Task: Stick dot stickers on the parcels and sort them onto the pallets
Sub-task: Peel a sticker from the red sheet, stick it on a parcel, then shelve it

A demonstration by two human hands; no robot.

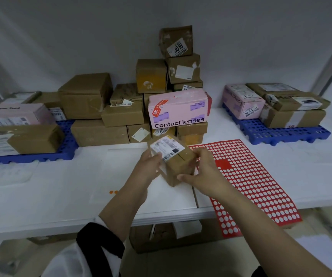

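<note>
- Two hands: small brown cardboard parcel (179,164) is being gripped, left hand (151,162) and right hand (203,172) curled round its sides, over white table (61,196).
- Bare face is probably being sought; barcode label (167,146) is best left uncovered.
- Red dot-sticker sheet (261,186) is lying just right; stacked cardboard boxes (101,132) are crowding behind; left blue plastic pallet (67,140), right blue plastic pallet (281,134) part-loaded.

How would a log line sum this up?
left hand, right hand: gripping box | sticker sheet: on table
</note>
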